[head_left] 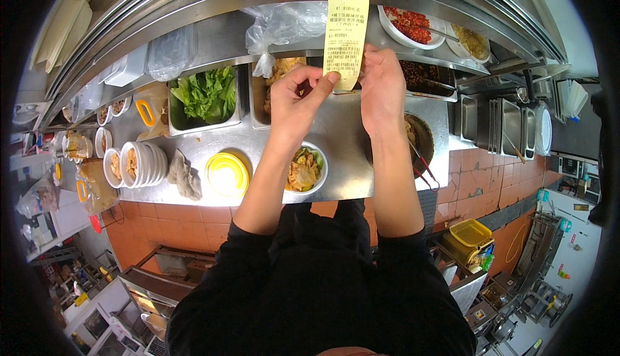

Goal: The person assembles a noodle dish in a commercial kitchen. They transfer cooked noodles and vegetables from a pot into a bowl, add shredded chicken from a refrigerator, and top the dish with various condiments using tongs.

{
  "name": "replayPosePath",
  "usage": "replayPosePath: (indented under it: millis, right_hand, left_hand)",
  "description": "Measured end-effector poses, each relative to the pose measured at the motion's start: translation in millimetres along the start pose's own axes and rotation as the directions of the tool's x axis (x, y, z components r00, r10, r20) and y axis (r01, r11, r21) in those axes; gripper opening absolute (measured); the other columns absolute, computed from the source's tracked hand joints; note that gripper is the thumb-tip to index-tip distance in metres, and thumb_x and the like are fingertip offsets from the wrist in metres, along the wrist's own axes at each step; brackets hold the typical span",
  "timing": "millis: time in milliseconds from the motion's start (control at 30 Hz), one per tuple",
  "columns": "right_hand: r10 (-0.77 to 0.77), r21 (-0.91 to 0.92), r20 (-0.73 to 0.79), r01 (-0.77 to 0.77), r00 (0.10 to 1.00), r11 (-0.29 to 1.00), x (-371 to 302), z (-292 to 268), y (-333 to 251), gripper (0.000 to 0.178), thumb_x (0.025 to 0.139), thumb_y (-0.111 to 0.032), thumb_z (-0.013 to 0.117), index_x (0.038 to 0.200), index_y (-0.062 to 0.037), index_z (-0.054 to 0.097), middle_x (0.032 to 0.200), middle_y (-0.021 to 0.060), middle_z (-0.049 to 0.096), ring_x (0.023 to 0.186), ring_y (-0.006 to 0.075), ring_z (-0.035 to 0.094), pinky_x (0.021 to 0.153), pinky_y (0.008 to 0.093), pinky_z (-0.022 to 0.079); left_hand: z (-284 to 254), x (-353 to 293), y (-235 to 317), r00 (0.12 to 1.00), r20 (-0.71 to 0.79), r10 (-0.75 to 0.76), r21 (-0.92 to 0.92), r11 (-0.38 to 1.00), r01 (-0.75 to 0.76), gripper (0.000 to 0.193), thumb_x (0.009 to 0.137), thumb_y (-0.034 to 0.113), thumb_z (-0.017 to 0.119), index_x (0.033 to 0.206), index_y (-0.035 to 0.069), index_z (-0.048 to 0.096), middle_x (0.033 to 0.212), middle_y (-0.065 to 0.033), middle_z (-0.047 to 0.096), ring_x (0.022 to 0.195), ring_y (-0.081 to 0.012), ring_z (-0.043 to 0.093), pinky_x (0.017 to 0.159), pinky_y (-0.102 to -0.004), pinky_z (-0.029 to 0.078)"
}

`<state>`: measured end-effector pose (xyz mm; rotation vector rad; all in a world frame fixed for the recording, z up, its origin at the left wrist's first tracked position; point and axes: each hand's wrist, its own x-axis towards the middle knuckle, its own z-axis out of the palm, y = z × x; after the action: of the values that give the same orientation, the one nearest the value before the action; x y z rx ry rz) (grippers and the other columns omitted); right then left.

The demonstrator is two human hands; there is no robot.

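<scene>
A long yellow order slip (pixel 347 33) with printed lines stands upright at the shelf edge, over the far side of the steel counter. My left hand (pixel 298 94) pinches its lower left edge between thumb and fingers. At the slip's right edge is my right hand (pixel 383 88), its fingers closed against the paper and partly hidden. Nearer to me, between my forearms, a white bowl (pixel 306 168) holds green leaves and pale yellowish food. Beside my right forearm stands a dark pot (pixel 421 137) with red-handled tongs (pixel 424 170) leaning in it.
Metal tubs of lettuce (pixel 205 94) and pale food line the counter's back. At left are stacked white bowls (pixel 143 164), a grey cloth (pixel 185 175) and a yellow round lid (pixel 227 174). A plastic bag (pixel 284 26) and a bowl of chopped red peppers (pixel 408 26) sit on the shelf.
</scene>
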<state>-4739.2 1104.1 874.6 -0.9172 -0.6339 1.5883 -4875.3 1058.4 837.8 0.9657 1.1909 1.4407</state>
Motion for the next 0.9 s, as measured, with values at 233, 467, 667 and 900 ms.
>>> replayPosePath:
  millis: [233, 467, 667, 900]
  right_hand:
    - [-0.130, -0.272, -0.048, 0.112, 0.990, 0.956, 4.3, -2.6, 9.6, 0.024, 0.094, -0.021, 0.056, 0.099, -0.0004, 0.069, 0.097, 0.0065, 0.072, 0.086, 0.0127, 0.063, 0.083, 0.0296, 0.048]
    - [-0.015, -0.098, 0.019, 0.017, 1.000, 0.995, 0.2, -7.2, 5.4, 0.017, 0.091, -0.010, 0.063, 0.105, -0.0014, 0.069, 0.103, 0.0052, 0.072, 0.093, 0.0132, 0.065, 0.089, 0.0301, 0.048]
    - [-0.058, -0.206, -0.013, 0.054, 0.998, 0.977, -6.2, 5.5, 11.5, 0.017, 0.087, -0.011, 0.066, 0.100, 0.0002, 0.068, 0.096, 0.0039, 0.069, 0.088, 0.0100, 0.061, 0.083, 0.0283, 0.046]
    - [-0.062, -0.238, 0.016, 0.064, 0.998, 0.969, -11.9, 13.0, 8.2, 0.021, 0.087, -0.010, 0.067, 0.105, 0.0010, 0.069, 0.099, 0.0041, 0.069, 0.090, 0.0106, 0.062, 0.084, 0.0284, 0.047]
  left_hand:
    - [-1.1, -0.3, 1.2, 1.000, -0.001, -0.023, -0.013, 1.000, 0.023, 0.006, 0.094, 0.006, 0.079, 0.091, 0.005, 0.074, 0.080, 0.0101, 0.053, 0.072, -0.0002, 0.044, 0.063, -0.0186, 0.033]
    - [-2.8, -0.9, 0.3, 1.000, -0.005, 0.006, 0.018, 1.000, -0.006, 0.007, 0.094, 0.008, 0.079, 0.092, 0.004, 0.074, 0.080, 0.0103, 0.053, 0.072, -0.0002, 0.044, 0.063, -0.0188, 0.033]
    - [-2.2, -0.8, 1.0, 1.000, -0.011, 0.004, 0.017, 1.000, -0.004, 0.009, 0.093, 0.008, 0.080, 0.090, 0.001, 0.074, 0.081, 0.0081, 0.052, 0.071, -0.0012, 0.044, 0.060, -0.0198, 0.035]
    - [-1.8, -1.6, 1.4, 1.000, -0.006, 0.004, 0.009, 1.000, -0.004, 0.011, 0.093, 0.010, 0.081, 0.091, 0.001, 0.075, 0.082, 0.0072, 0.053, 0.072, -0.0020, 0.044, 0.061, -0.0200, 0.035]
